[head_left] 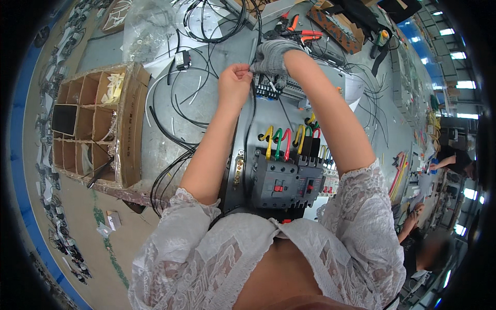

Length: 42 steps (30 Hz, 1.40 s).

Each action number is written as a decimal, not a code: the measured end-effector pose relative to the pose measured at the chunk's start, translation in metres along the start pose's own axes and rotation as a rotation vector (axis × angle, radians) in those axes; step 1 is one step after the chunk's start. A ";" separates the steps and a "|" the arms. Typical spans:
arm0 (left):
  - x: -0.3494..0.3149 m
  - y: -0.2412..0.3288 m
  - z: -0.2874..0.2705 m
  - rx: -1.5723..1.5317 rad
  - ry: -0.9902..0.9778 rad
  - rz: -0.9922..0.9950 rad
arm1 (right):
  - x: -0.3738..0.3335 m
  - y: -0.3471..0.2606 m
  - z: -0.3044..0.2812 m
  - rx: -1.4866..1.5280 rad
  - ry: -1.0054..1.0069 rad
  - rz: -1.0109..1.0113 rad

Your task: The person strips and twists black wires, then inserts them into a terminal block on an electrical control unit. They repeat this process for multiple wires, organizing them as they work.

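My bare left hand [235,82] is closed in a pinch at the upper middle, its fingertips on a thin black wire [253,98] that runs down toward me. Right beside it, my right hand [272,58] in a grey knit glove has its fingers curled in close to the left fingertips. What the glove grips is hidden. Just below the hands lies a terminal strip [266,89] on a metal panel. Nearer to me sit a large dark-grey circuit breaker [275,181] and a narrower breaker [308,187] beside it, with yellow, green and red wires [279,142] bending above them.
At left, a divided cardboard box [132,134] holds small parts. Loose black cables [173,150] and a small black component [182,60] lie beside it. Orange-handled pliers [310,35] and a cardboard tray [338,30] are at the back. Other people [447,163] work at far right.
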<state>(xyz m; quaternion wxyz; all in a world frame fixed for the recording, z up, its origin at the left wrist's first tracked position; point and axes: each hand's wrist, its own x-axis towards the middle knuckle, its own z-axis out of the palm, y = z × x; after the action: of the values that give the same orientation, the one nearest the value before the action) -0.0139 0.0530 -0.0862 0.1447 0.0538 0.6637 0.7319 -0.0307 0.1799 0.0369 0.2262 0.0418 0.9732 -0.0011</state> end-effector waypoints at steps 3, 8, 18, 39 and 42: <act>0.000 0.005 -0.004 0.002 0.000 0.004 | 0.015 -0.003 0.001 -0.134 -0.074 -0.026; 0.000 0.006 -0.005 -0.055 -0.030 -0.046 | 0.027 -0.008 0.003 -0.215 -0.189 -0.104; -0.002 0.025 -0.014 -0.125 -0.054 -0.095 | 0.010 -0.012 -0.013 -0.199 -0.126 -0.231; -0.031 0.001 -0.012 0.142 0.009 0.086 | -0.004 -0.028 0.001 -0.364 -0.086 -0.333; -0.028 0.000 -0.014 0.209 -0.007 0.075 | 0.001 -0.030 -0.007 -0.339 -0.126 -0.361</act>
<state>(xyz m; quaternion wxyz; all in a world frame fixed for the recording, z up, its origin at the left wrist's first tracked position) 0.0092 0.0320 -0.0849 0.1132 0.0958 0.7334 0.6634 -0.0370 0.1498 0.0418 0.2865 -0.1715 0.9350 0.1192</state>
